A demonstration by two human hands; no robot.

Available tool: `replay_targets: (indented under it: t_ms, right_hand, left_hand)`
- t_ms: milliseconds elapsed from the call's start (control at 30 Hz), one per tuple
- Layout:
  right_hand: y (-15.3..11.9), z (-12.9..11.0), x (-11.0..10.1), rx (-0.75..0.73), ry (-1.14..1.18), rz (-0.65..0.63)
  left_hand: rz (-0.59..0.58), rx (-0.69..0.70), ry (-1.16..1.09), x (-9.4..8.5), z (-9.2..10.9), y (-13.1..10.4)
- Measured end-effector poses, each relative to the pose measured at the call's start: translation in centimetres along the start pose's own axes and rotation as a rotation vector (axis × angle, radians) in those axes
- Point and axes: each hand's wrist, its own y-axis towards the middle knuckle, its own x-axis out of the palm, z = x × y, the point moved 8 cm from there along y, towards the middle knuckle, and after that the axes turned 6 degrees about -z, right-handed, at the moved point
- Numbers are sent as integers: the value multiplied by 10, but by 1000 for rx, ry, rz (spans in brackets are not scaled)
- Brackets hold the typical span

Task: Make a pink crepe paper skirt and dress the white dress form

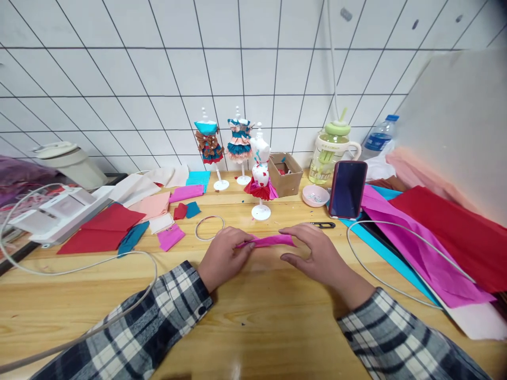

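Observation:
A narrow magenta strip (273,241), like folded crepe paper or cloth, is stretched sideways above the wooden table. My left hand (227,254) pinches its left end between thumb and fingers. At the strip's right end my right hand (311,253) has thumb and fingers apart; its fingertips are close to the strip, and I cannot tell whether they touch it. Just behind stands a small white dress form (260,174) with a red and magenta skirt. Two more small forms, one in a turquoise and brown dress (208,142) and one in a ruffled dress (239,140), stand farther back.
Coloured scraps (171,237) and a rubber ring (209,228) lie on the left, near a power strip (67,216). A cardboard box (285,177), pink dish (316,196), phone (347,189), thread snips (324,225) and large coloured sheets (420,248) are rightward. Cables (368,258) loop both sides.

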Motion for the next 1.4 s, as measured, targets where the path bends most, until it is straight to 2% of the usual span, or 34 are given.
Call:
replay_targets:
  t_ms: [100,167,267,367,433,500,533,600,667,700,833,967,1033,1133,1233,1400]
  right_hand:
    - [-2,16,-4,114,130,120]
    - [-4,32,-1,232,278,148]
    - [-2,47,12,342,453,92]
    - [1,52,21,365,455,53]
    - [3,51,24,347,354,30]
    - [6,46,29,303,192,-21]
    - [7,43,33,281,112,-47]
    - [13,36,39,247,-4,-69]
    - [21,29,45,224,-47,-61]
    - [27,25,48,206,-56,-59]
    - [44,16,47,167,-91,13]
    - [35,10,37,92,-88,79]
    - [26,-1,41,0,-29,-5]
    - [17,-23,55,-120,47,-211]
    - [13,-40,68,-163,55,-357]
    - [13,-42,79,-148,-30,-443]
  left_hand:
    - [-23,-63,-214,4,-6,-3]
    - [-53,-133,-356,9,-7,-9]
    - [-102,-241,-640,20,-4,-22]
    - [-186,-276,-853,28,2,-36]
    - [-202,-269,-759,22,-1,-42]
    - [-147,-188,-466,5,-5,-42]
    - [-117,-94,-290,-4,-2,-40]
    - [-144,164,-56,-9,11,-39]
    - [-229,325,39,-3,20,-39]
    - [-269,361,60,1,22,-39]
    - [-333,329,96,10,22,-35]
    - [-303,254,90,6,9,-31]
    - [-291,226,75,5,1,-30]
    - [-287,192,29,7,-6,-29]
    - [-282,163,-19,9,-9,-29]
    - [-311,130,-61,6,-6,-30]
